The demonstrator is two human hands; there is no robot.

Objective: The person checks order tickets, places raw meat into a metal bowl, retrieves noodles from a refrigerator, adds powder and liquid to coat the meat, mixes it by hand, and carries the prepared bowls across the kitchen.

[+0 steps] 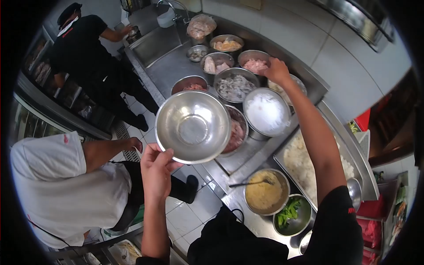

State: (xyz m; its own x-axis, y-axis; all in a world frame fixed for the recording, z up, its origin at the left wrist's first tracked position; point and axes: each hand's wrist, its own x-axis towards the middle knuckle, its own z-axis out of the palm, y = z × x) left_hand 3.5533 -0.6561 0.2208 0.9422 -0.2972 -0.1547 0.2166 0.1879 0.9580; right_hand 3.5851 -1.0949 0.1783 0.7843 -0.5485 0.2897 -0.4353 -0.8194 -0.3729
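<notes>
An empty steel bowl [194,126] is held by its near rim in my left hand [160,165], thumb over the edge and fingers beneath. It is raised above the counter, tilted toward me. My right hand [274,70] reaches into a steel container of chopped pink meat [255,65] at the back, its curled fingers closed together at the meat. Some fingertips are hidden. Close by stand a bowl of grey-white sliced seafood or meat [238,87] and a container of white powder or grains [266,111]. Behind the raised bowl, a container of pink meat [236,134] is partly covered.
Cooked rice [304,161] fills a tray under my right arm. Nearer me are a bowl of yellow mixture [265,191] with a spoon and a bowl of green vegetables [289,214]. Two people, in a white shirt [70,185] and black clothes [84,53], stand left. A sink [159,46] lies behind.
</notes>
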